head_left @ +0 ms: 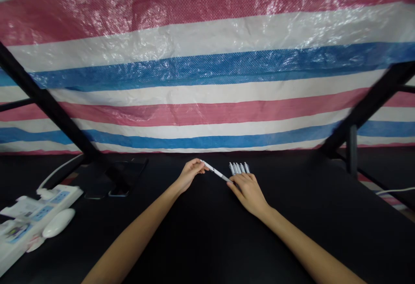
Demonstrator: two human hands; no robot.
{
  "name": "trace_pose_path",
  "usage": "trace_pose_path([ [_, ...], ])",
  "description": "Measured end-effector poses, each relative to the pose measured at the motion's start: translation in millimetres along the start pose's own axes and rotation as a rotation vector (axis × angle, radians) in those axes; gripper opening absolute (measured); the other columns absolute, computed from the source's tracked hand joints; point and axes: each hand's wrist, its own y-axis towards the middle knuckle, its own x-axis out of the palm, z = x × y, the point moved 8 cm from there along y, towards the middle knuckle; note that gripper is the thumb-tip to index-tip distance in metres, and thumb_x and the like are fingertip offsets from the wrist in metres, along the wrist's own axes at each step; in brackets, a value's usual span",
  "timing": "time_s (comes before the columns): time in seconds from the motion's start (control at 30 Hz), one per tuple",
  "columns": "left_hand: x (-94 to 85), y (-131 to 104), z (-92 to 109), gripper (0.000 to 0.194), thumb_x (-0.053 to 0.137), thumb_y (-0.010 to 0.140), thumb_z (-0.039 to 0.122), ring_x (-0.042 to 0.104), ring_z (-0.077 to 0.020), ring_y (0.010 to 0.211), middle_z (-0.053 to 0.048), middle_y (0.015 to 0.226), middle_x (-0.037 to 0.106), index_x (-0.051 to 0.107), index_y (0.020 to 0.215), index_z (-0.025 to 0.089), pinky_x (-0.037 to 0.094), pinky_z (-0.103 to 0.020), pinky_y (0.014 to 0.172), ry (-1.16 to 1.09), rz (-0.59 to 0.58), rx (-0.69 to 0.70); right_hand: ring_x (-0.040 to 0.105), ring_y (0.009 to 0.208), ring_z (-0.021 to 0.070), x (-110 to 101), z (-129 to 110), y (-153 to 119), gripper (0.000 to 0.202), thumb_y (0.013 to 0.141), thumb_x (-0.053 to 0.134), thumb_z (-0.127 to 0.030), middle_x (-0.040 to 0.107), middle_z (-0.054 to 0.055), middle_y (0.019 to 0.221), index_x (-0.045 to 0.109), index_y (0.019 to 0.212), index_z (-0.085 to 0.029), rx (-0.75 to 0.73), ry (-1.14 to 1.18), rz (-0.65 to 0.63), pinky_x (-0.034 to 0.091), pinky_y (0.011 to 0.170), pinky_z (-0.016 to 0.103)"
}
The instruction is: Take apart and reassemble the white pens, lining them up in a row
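Note:
A white pen (216,171) with a grey end slants between my two hands above the black table (201,240). My left hand (191,173) pinches its upper left end between thumb and fingers. At the lower right end, the thumb and fingers of my right hand (248,191) close round the grey part. Several white pens (239,168) lie side by side just beyond my right hand, their tips pointing away; my right fingers partly cover their near ends.
A white power strip (42,215) with plugs lies at the left, beside a white mouse (59,223). Dark flat devices (119,189) lie behind it. Black slanted frame legs (58,111) stand on both sides. A striped sheet (207,115) hangs at the back.

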Motion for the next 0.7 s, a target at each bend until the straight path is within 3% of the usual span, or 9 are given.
trace_pose_path([
  [0.37,3.1,-1.0,2.5,0.021,0.065,0.074,0.033,0.057,-0.0101,0.062,-0.005,0.07,0.068,0.061,0.071,0.013,0.042,-0.022,0.065,0.066,0.034,-0.004,0.055,0.068,0.0162,0.7,-3.9,-0.7,0.022,0.084,0.054,-0.031,0.059,-0.002,0.059,0.057,0.065,-0.021,0.03,-0.005,0.006,0.033,0.074,0.032],
  [0.7,3.6,-3.1,6.3,0.022,0.067,0.072,0.034,0.057,-0.0102,0.061,-0.004,0.068,0.066,0.063,0.073,0.013,0.042,-0.022,0.063,0.025,0.058,-0.011,0.056,0.066,0.0166,1.3,-8.0,-1.0,0.025,0.085,0.054,-0.034,0.059,-0.002,0.055,0.059,0.063,-0.022,0.033,0.044,-0.001,0.034,0.075,0.034],
])
